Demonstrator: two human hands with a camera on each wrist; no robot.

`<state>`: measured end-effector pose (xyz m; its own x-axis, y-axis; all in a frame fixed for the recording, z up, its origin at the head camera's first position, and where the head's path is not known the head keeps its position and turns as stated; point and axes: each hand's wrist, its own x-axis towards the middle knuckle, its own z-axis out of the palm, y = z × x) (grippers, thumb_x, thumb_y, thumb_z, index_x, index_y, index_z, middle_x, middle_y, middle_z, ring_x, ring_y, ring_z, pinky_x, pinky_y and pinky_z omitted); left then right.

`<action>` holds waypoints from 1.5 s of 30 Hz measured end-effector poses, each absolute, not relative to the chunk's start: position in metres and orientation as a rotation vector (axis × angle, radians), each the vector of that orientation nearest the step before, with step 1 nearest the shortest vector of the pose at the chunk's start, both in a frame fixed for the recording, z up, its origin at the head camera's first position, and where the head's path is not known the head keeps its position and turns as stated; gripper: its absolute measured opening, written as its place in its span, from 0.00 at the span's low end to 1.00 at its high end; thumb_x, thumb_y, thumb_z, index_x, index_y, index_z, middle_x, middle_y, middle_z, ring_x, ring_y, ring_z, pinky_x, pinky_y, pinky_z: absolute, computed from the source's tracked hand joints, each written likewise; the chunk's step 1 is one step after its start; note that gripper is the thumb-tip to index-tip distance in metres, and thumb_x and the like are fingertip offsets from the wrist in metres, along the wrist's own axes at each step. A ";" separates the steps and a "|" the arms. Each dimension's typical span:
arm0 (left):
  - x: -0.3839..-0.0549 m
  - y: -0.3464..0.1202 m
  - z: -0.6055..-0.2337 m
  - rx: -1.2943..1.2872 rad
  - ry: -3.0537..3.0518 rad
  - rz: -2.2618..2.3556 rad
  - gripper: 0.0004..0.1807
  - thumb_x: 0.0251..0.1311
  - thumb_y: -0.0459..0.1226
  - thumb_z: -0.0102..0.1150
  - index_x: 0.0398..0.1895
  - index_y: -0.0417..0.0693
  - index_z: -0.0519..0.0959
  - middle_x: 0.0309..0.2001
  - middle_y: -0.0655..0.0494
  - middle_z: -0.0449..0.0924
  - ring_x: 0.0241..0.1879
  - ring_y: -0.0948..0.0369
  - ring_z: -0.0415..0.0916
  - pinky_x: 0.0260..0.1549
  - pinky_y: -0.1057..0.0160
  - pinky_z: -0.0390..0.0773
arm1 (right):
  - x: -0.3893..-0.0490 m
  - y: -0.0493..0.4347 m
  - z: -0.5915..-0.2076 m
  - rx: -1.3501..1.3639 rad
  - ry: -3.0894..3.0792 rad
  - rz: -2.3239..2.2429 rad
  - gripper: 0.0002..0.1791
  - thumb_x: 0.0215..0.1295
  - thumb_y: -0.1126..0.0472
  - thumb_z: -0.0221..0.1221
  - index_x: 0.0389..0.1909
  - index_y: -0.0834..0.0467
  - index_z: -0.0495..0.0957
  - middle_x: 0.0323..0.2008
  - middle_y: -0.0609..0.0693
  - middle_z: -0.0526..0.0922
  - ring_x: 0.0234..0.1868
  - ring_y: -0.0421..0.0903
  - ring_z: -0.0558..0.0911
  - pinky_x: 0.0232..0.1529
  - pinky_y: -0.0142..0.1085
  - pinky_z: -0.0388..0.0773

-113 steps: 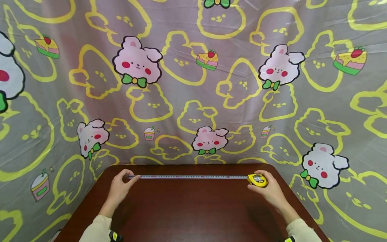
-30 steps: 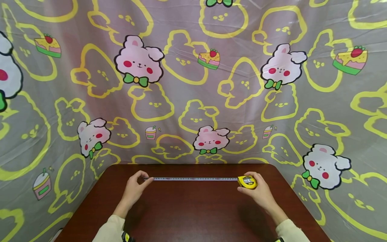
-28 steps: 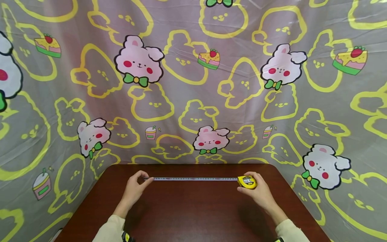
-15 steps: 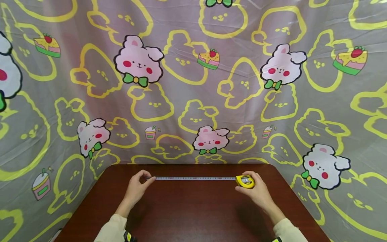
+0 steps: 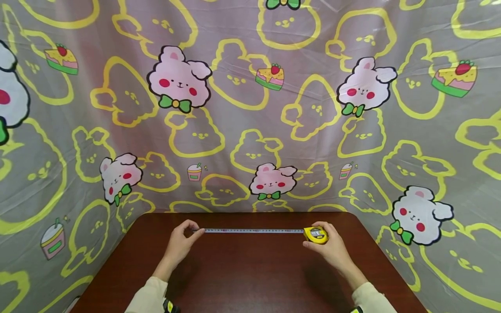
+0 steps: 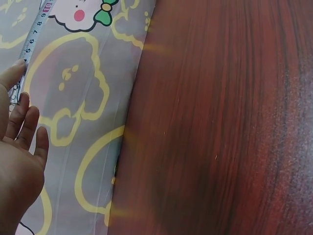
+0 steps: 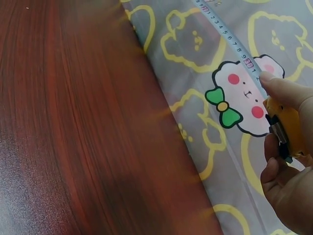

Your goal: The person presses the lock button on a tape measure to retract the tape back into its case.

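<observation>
A yellow tape measure (image 5: 316,234) sits in my right hand (image 5: 332,245), thumb on one side and fingers round the other. From its mouth the white blade (image 5: 254,231) runs straight and level to the left. My left hand (image 5: 181,243) pinches the blade's end between thumb and fingertips. In the left wrist view the blade (image 6: 33,36) shows low numbers close to the thumb, and the metal end lies at the fingers. Up close in the right wrist view, the case (image 7: 288,125) rests in the palm, with the blade's 30 mark just outside the thumb.
Below the hands spreads a dark red-brown wooden table (image 5: 250,269) with rounded far corners. A grey curtain (image 5: 235,121) printed with rabbits and yellow outlines hangs behind it and along both sides. Shadows of the hands fall on the tabletop.
Both hands have come closer together, the left moving right and the right moving left. The stretch of blade showing between them has shortened; both grips stay the same.
</observation>
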<state>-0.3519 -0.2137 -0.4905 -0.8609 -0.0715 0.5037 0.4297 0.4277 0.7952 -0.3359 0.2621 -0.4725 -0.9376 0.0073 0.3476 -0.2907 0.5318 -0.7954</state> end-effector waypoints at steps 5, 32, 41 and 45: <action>-0.353 -0.212 -0.489 -0.317 -2.220 -1.444 0.11 0.62 0.39 0.75 0.35 0.46 0.80 0.34 0.56 0.78 0.37 0.54 0.73 0.37 0.65 0.72 | -0.336 0.258 -0.474 0.226 -2.463 1.386 0.35 0.50 0.57 0.81 0.57 0.55 0.75 0.50 0.53 0.74 0.46 0.52 0.75 0.42 0.39 0.77; -0.357 -0.187 -0.489 -0.384 -2.206 -1.412 0.10 0.61 0.36 0.75 0.33 0.48 0.80 0.32 0.58 0.77 0.35 0.59 0.73 0.36 0.60 0.73 | -0.338 0.246 -0.474 0.227 -2.451 1.428 0.36 0.49 0.57 0.81 0.58 0.57 0.75 0.50 0.53 0.74 0.46 0.52 0.75 0.43 0.40 0.77; -0.356 -0.178 -0.493 -0.400 -2.202 -1.440 0.09 0.61 0.36 0.74 0.33 0.49 0.80 0.32 0.59 0.77 0.34 0.57 0.73 0.35 0.63 0.73 | -0.337 0.242 -0.478 0.249 -2.426 1.404 0.35 0.47 0.58 0.82 0.55 0.56 0.76 0.49 0.53 0.75 0.44 0.51 0.76 0.40 0.37 0.77; -0.357 -0.175 -0.493 -0.415 -2.203 -1.455 0.09 0.62 0.36 0.74 0.33 0.50 0.80 0.32 0.59 0.77 0.34 0.55 0.73 0.34 0.63 0.73 | -0.337 0.240 -0.478 0.269 -2.424 1.401 0.35 0.46 0.57 0.83 0.55 0.56 0.77 0.48 0.52 0.75 0.44 0.51 0.76 0.40 0.37 0.77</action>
